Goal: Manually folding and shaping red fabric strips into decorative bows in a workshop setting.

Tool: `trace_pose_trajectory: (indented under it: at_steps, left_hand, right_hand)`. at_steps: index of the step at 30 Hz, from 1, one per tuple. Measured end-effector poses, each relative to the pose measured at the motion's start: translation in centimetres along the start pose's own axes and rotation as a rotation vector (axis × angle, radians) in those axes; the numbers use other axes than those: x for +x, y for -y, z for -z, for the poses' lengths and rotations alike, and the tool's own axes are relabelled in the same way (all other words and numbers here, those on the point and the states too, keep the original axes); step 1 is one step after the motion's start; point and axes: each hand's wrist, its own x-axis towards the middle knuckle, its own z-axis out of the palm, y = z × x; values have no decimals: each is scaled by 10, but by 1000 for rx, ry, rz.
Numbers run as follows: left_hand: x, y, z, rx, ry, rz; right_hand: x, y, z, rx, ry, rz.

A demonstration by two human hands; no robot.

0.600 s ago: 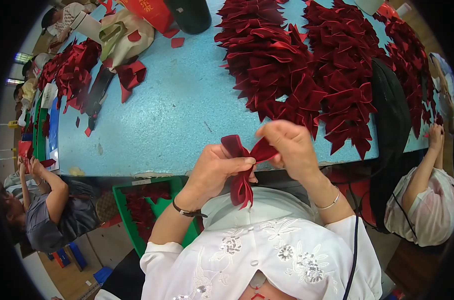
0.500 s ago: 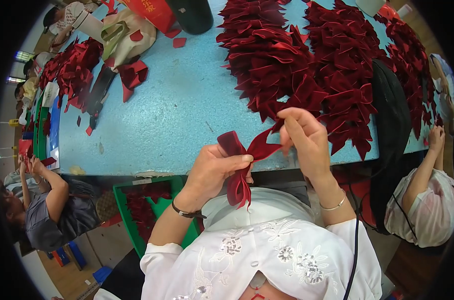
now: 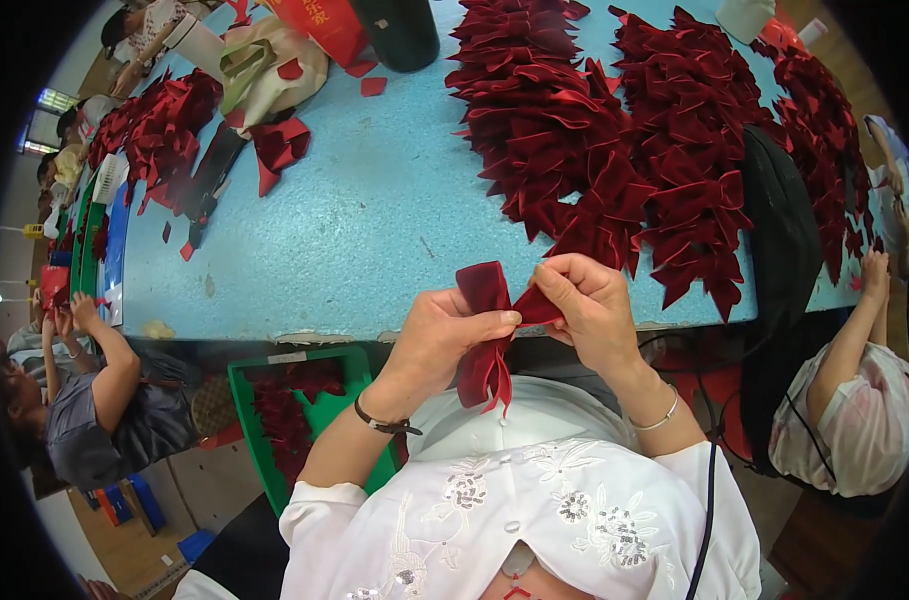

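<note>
Pale blue table [image 3: 345, 230] fills much of the room before me, with its near edge chipped and rows of dark red bows [image 3: 550, 120] lying on it. At this edge, in the air, the left hand [image 3: 450, 345] pinches one red bow [image 3: 485, 285], and the right hand [image 3: 590, 300] pinches its right end. Its middle is partly hidden by the left thumb. Below, the left forearm covers some of a green box [image 3: 353, 380]. One dark cup [image 3: 405, 35] is cut off above; the people [image 3: 140, 25] far left are hard to make out.
</note>
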Motion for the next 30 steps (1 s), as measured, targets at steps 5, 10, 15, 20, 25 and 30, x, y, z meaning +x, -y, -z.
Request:
trace_pose_trajectory:
  at_steps: [5,10,15,20,25,30]
  left_hand:
    - [-13,-4,11,148,-37,-3]
    - [-22,-12,6,353,24,21]
    - [-24,-7,15,326,127,4]
    - [-21,-12,26,351,166,-28]
    - [-15,-13,33,194,161,-20]
    - [-11,-14,31,74,112,33]
  right_hand:
    - [-3,3,2,-210,-201,456]
    - [6,-2,-21,-470,15,605]
    - [10,-3,-21,-290,198,316]
    - [15,-1,-29,-165,176,103]
    - [25,-11,-29,-189,157,221]
    - [29,-11,-33,-327,165,406]
